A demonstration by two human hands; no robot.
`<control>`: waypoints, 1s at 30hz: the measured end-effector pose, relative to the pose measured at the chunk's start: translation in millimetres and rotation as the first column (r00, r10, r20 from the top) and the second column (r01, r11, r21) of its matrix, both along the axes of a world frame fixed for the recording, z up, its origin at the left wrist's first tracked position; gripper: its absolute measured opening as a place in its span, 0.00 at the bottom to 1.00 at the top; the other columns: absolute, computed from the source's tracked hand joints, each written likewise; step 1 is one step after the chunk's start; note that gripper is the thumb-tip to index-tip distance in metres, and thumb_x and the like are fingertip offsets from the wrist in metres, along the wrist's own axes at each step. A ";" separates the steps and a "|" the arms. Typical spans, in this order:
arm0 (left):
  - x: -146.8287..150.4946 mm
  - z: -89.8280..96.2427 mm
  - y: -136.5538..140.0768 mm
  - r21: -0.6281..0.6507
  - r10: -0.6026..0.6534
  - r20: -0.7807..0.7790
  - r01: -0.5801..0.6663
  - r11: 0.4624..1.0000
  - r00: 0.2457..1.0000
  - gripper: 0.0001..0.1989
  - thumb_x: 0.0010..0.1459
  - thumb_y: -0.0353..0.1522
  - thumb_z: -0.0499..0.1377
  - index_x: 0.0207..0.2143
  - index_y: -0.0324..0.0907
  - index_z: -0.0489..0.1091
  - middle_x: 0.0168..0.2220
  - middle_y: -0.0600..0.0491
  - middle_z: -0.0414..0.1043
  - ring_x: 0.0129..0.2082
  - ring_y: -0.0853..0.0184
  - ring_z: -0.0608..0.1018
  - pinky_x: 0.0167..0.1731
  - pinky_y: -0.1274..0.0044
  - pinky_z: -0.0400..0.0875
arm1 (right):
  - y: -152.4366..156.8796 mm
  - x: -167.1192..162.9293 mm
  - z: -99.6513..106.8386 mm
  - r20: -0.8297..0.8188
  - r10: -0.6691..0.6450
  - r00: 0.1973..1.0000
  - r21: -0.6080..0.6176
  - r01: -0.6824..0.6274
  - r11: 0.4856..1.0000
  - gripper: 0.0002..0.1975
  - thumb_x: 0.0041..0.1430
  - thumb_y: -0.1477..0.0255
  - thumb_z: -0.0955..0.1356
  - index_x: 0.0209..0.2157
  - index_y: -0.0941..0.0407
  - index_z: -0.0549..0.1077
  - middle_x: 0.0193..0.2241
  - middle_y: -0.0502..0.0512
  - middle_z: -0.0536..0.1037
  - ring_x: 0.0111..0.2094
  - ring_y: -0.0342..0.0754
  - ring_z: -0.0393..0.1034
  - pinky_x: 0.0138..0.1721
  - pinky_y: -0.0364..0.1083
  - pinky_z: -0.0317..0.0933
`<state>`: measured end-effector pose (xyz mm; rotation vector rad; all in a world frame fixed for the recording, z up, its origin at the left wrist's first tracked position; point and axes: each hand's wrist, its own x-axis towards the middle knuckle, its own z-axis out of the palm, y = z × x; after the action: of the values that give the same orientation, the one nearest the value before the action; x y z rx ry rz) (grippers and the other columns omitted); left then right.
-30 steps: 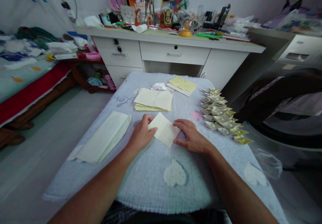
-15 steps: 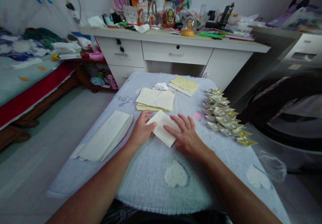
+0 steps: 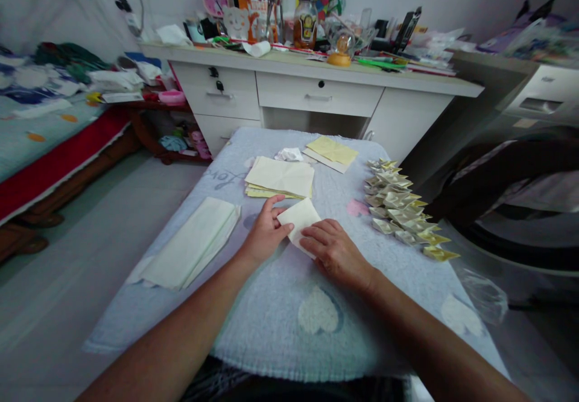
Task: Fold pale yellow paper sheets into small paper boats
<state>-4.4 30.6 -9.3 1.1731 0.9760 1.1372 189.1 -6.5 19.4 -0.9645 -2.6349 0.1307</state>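
A small folded sheet of cream paper (image 3: 298, 216) lies between my two hands over the cloth-covered table (image 3: 266, 329). My left hand (image 3: 266, 233) pinches its left corner, thumb on top and fingers behind. Along the lower right side, my right hand (image 3: 335, 248) is closed over the paper with its fingers bent together; the fingertips are partly hidden. Just beyond is a stack of cream and yellow paper sheets (image 3: 280, 176). Left of my left hand lies a long folded bundle of pale paper (image 3: 192, 242).
Rows of folded paper boats (image 3: 398, 206) stand along the table's right side. Yellow and white sheets (image 3: 332, 150) and crumpled white paper (image 3: 289, 154) lie at the back. A cluttered desk (image 3: 316, 67) stands beyond, a washing machine (image 3: 538, 106) at the right.
My right hand has curled its fingers and moved in over the paper's right part. My left hand, still holding the corner, has shifted slightly right. Less of the paper shows.
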 end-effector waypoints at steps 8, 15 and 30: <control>6.2 -6.5 -3.2 0.029 -0.112 -0.035 0.114 0.993 0.993 0.29 0.50 0.27 0.59 0.54 0.45 0.57 0.41 0.53 0.69 0.34 0.70 0.76 0.34 0.79 0.70 | -13.9 8.0 0.9 -0.029 -0.026 0.999 -0.092 0.023 0.995 0.13 0.48 0.79 0.66 0.39 0.58 0.72 0.42 0.60 0.73 0.44 0.53 0.64 0.47 0.52 0.56; 2.1 -7.1 -3.3 0.265 0.052 -0.386 0.057 0.963 0.921 0.25 0.51 0.24 0.55 0.53 0.44 0.60 0.52 0.48 0.65 0.51 0.64 0.71 0.50 0.70 0.67 | -19.8 9.3 -22.4 -0.143 -0.071 0.987 -0.162 0.047 0.986 0.12 0.47 0.76 0.65 0.36 0.57 0.71 0.41 0.59 0.72 0.44 0.53 0.65 0.47 0.53 0.57; -13.7 1.2 -12.3 0.303 0.265 -0.871 0.028 0.953 0.414 0.12 0.55 0.42 0.59 0.35 0.44 0.70 0.44 0.48 0.68 0.46 0.53 0.68 0.48 0.60 0.61 | -19.6 19.5 -19.8 -0.259 -0.130 0.957 -0.273 0.056 0.960 0.09 0.43 0.80 0.66 0.29 0.55 0.65 0.42 0.57 0.72 0.45 0.52 0.66 0.49 0.52 0.56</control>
<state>-18.1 18.3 -8.1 2.0830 1.7984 0.6677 208.7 -26.1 -0.4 -1.0671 -2.3491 0.5629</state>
